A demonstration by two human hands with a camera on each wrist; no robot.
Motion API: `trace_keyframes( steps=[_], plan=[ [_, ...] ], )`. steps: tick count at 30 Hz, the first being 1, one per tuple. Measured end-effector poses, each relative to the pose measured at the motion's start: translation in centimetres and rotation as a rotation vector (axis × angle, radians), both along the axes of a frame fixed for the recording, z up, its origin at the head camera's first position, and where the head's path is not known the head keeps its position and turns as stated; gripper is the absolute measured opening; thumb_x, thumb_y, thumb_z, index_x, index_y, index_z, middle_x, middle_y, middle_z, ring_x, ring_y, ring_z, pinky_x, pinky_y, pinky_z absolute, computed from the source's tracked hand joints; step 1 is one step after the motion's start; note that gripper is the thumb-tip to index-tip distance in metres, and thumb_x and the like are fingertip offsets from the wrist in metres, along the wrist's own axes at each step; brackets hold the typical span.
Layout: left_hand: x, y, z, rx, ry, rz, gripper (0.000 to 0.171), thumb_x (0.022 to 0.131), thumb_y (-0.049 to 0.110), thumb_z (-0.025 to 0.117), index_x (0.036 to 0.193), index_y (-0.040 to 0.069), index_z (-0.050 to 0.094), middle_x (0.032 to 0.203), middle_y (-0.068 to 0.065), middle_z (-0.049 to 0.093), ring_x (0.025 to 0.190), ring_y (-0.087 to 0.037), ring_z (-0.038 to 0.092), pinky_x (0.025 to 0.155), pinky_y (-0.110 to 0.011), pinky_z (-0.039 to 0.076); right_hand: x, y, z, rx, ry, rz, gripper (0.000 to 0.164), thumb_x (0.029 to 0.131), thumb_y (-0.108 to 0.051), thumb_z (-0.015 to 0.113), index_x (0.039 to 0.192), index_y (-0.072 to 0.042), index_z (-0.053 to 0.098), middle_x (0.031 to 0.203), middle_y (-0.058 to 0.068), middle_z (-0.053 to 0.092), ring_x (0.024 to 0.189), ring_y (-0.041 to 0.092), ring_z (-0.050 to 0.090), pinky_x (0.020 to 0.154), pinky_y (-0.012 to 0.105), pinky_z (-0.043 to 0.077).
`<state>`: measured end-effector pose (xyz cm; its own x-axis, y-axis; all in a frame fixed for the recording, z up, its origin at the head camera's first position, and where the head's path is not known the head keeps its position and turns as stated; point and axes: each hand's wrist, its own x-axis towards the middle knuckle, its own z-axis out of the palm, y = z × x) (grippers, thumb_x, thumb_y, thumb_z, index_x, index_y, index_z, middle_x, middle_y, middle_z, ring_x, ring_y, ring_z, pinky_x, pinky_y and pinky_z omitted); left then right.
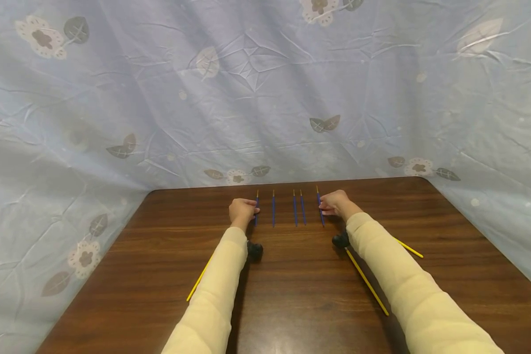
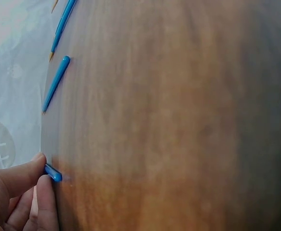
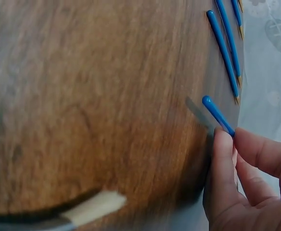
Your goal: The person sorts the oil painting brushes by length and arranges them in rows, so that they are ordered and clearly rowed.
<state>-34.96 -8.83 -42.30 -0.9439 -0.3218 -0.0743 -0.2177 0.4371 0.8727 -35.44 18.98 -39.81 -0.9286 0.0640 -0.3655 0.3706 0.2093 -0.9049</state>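
At the far side of the table, my left hand (image 1: 242, 211) pinches a thin blue paintbrush (image 2: 54, 173) between thumb and fingers. Only the rounded handle end shows past the fingertips in the left wrist view. My right hand (image 1: 334, 203) pinches another blue paintbrush (image 3: 217, 114) by its handle, its rounded end lifted off the wood with a shadow beside it. Between the hands lie several more: one blue paintbrush (image 1: 273, 209) near the left hand, and a close pair, a blue paintbrush (image 1: 295, 209) and a blue paintbrush (image 1: 303, 209), nearer the right. Their brown tips point toward the curtain.
Yellow sticks lie on the dark wooden table (image 1: 292, 305): a yellow stick (image 1: 199, 279) beside the left forearm, a yellow stick (image 1: 367, 281) and a yellow stick (image 1: 409, 248) around the right one. A pale-bristled brush (image 3: 97, 207) shows low in the right wrist view. A floral curtain (image 1: 265, 123) hangs behind.
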Motion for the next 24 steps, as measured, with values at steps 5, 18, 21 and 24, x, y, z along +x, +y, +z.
trace_keyframes(
  steps=[5,18,21,24],
  plan=[
    [0.0,0.0,0.1,-0.019,-0.004,0.001,0.014,0.084,0.005,0.076,0.098,0.006,0.077,0.092,-0.008,0.074,0.072,-0.019,0.07,0.062,-0.025,0.058,-0.3,-0.4,-0.3,0.028,0.017,-0.019,0.037,0.093,0.014,0.049,0.13,0.012,0.053,0.1,0.015,0.064,0.075,0.015,0.06,0.072,0.029,0.058],
    [0.0,0.0,0.0,-0.028,-0.001,-0.002,0.016,0.082,0.005,0.078,0.098,0.006,0.077,0.094,-0.009,0.073,0.07,-0.019,0.07,0.061,-0.025,0.058,-1.4,-0.7,-1.5,0.18,0.036,-0.053,0.042,0.083,0.016,0.066,0.123,0.007,0.062,0.123,0.023,0.06,0.09,0.023,0.069,0.067,0.025,0.059],
    [0.1,0.0,0.0,-0.03,0.004,-0.009,0.015,0.083,0.004,0.077,0.098,0.006,0.077,0.092,-0.009,0.073,0.068,-0.019,0.069,0.06,-0.025,0.058,-1.3,-0.8,-1.6,0.196,0.043,-0.046,0.04,0.083,0.015,0.067,0.122,0.006,0.063,0.122,0.024,0.061,0.075,0.017,0.068,0.065,0.024,0.059],
    [0.3,0.0,0.1,-0.027,0.005,-0.016,0.015,0.083,0.004,0.076,0.099,0.005,0.077,0.092,-0.009,0.073,0.068,-0.019,0.069,0.061,-0.025,0.058,-1.2,-0.7,-1.7,0.186,0.045,-0.049,0.04,0.082,0.016,0.067,0.121,0.007,0.064,0.12,0.024,0.062,0.064,0.011,0.063,0.065,0.023,0.058]
  ],
)
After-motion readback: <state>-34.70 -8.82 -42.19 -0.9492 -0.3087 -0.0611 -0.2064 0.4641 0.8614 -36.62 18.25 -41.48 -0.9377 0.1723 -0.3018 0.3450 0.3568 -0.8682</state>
